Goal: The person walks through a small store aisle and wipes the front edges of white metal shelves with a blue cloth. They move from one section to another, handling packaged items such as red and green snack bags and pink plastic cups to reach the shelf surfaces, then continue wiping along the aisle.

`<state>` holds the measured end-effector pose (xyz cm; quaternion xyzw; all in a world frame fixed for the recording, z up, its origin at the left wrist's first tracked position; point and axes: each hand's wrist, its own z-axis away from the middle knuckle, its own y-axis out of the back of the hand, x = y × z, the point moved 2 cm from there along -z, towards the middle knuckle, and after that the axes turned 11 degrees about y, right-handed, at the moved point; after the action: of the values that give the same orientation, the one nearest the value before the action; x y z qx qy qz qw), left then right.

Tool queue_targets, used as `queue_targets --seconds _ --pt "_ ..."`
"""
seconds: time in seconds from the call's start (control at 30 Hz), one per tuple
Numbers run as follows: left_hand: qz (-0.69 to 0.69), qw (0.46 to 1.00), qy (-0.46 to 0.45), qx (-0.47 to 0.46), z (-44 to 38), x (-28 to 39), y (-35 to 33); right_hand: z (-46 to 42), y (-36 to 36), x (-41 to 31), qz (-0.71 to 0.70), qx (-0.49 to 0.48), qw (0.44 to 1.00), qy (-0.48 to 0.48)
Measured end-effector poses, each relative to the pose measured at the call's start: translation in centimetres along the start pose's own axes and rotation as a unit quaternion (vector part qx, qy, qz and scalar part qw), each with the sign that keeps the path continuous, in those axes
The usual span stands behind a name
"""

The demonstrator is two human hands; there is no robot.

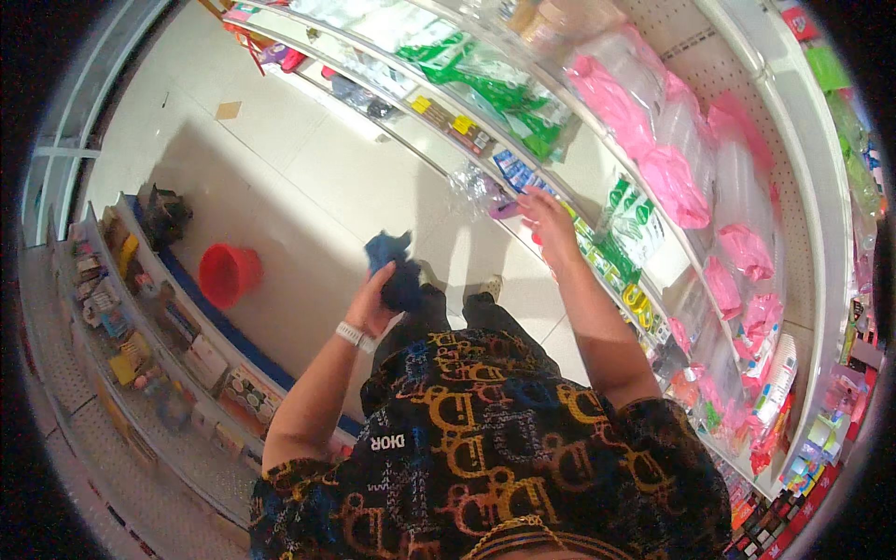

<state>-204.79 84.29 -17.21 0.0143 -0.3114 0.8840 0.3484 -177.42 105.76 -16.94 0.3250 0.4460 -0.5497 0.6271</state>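
Note:
A crumpled dark blue cloth is bunched in my left hand, which is out over the floor left of my legs; a white band circles that wrist. My right hand reaches to the shelves on the right, fingers apart, with nothing seen in it. Close to its fingertips are blue-and-white packets at a shelf edge and a purple item. Just beyond lie green-and-white plastic packages. Whether the right fingers touch the shelf edge, I cannot tell.
A red plastic bin stands on the tiled floor at the left, near a dark bag-like object. Low shelves of small goods run along the left. Pink-wrapped clear plastic containers fill the right shelves. A cardboard piece lies on the floor.

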Motion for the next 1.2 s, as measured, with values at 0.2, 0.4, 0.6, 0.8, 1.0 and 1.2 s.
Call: queue_targets --seconds 0.2,0.4,0.6,0.8,1.0,1.2 --pt "0.089 0.971 -0.139 0.175 3.5 -2.0 14.7 -14.5 -0.7 1.2 -0.006 0.117 0.993 -0.001" --pt "0.119 0.917 -0.167 0.341 6.7 -12.5 24.1 -22.2 -6.8 -1.5 -0.101 0.256 0.96 -0.043" --pt "-0.257 0.833 -0.071 0.484 8.4 -22.4 32.0 -33.1 -4.2 3.3 0.012 0.392 0.919 0.029" --pt "-0.572 0.701 -0.139 0.402 8.7 -25.0 35.7 -34.6 -3.1 3.4 -0.277 0.33 0.902 0.007" --pt "-0.48 0.769 -0.038 0.42 6.2 -14.7 30.8 -29.0 -2.6 0.2 -0.391 0.252 0.881 0.088" --pt "0.069 0.949 -0.028 0.305 4.8 -6.1 20.8 -21.6 -0.8 -2.4 -0.439 0.232 0.866 0.056"
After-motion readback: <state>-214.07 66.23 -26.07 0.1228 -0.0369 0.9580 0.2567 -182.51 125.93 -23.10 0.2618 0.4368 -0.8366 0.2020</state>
